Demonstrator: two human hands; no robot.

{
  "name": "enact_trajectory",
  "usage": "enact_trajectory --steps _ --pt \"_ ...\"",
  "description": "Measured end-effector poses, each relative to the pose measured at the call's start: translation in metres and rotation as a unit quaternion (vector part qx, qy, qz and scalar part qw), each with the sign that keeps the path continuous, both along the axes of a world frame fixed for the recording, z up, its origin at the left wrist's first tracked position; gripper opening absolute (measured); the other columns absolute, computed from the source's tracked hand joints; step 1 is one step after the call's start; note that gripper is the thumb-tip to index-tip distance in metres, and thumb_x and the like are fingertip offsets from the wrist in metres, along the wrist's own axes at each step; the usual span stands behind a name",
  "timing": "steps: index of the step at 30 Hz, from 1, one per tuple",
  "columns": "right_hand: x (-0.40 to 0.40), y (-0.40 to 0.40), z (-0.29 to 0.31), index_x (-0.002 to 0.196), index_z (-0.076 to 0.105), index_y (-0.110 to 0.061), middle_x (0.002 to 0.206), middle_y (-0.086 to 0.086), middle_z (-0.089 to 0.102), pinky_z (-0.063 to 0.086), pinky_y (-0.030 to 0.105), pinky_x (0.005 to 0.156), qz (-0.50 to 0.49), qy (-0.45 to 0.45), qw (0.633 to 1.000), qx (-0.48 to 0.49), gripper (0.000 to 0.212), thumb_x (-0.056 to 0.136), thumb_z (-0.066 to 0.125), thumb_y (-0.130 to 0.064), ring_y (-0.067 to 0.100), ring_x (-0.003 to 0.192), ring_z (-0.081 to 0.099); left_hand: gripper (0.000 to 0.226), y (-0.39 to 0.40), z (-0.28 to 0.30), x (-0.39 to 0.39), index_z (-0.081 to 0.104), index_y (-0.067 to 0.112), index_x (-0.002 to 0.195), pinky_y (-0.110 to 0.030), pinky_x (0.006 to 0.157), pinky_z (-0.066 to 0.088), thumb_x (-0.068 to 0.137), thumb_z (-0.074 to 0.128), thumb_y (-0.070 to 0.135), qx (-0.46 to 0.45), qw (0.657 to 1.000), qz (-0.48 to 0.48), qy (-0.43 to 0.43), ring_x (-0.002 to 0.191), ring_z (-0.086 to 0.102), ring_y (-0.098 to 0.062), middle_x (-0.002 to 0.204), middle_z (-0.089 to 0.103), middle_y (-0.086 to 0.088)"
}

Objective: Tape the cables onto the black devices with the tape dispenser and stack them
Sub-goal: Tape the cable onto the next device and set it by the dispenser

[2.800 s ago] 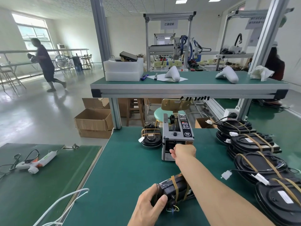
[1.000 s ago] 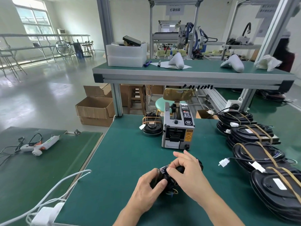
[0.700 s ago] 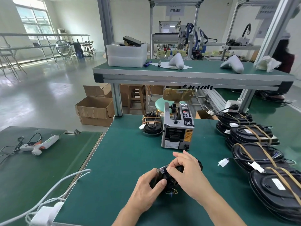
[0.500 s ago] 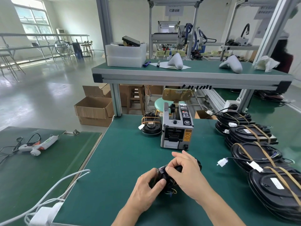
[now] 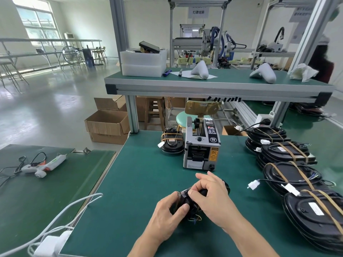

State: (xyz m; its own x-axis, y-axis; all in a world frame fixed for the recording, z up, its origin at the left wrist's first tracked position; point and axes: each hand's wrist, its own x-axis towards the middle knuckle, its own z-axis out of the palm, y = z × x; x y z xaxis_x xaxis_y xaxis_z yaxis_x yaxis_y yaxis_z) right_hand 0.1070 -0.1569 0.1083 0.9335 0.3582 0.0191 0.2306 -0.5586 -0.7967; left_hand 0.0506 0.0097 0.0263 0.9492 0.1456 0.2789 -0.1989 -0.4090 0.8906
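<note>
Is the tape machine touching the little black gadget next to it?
Cannot tell. In the head view the black gadget sits right beside the tape machine, and their edges meet in the picture, so neither contact nor a gap shows plainly.

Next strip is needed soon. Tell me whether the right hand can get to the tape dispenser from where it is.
Probably yes. The tape dispenser stands just beyond the right hand with only bare mat between, but that hand is holding the black device and must let go first.

left hand [image 5: 168, 213]: bare, no glove, no ring or watch showing
right hand [image 5: 210, 196]: bare, no glove, short trimmed nails
forearms: both bare to the frame edge, no sleeve in view
</note>
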Motion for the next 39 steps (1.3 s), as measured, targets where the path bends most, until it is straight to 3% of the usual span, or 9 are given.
enact_trajectory --steps 14,33,39 --pt "-0.0018 0.0038 -0.0049 0.075 0.067 -0.026 0.138 -0.02 0.053 0.013 0.035 0.122 -0.021 -0.038 0.999 -0.015 0.016 0.091 0.068 -0.03 0.003 0.148 0.019 0.068 0.0 -0.0009 -0.0001 0.065 -0.002 0.117 -0.058 0.086 0.051 0.098 0.059 0.063 -0.003 1.0 0.0 0.0 0.092 0.065 -0.034 0.102 0.07 -0.019" --pt "-0.0025 0.0047 -0.0056 0.075 0.065 -0.029 0.135 -0.02 0.056 0.014 0.038 0.125 -0.026 -0.067 0.997 -0.034 0.016 0.089 0.069 -0.034 0.002 0.145 0.025 0.075 -0.0009 0.0 -0.0012 0.065 -0.004 0.116 -0.058 0.085 0.051 0.097 0.056 0.068 0.008 1.0 -0.002 -0.008 0.091 0.065 -0.033 0.102 0.069 -0.02" --pt "-0.0031 0.0034 -0.0066 0.077 0.065 -0.027 0.124 -0.025 0.052 0.015 0.036 0.124 -0.033 -0.073 0.996 -0.031 0.014 0.089 0.07 -0.033 0.002 0.145 0.027 0.075 -0.0009 0.0006 -0.0007 0.065 -0.003 0.117 -0.058 0.085 0.05 0.097 0.056 0.069 0.006 1.0 -0.004 -0.01 0.091 0.065 -0.034 0.101 0.069 -0.019"
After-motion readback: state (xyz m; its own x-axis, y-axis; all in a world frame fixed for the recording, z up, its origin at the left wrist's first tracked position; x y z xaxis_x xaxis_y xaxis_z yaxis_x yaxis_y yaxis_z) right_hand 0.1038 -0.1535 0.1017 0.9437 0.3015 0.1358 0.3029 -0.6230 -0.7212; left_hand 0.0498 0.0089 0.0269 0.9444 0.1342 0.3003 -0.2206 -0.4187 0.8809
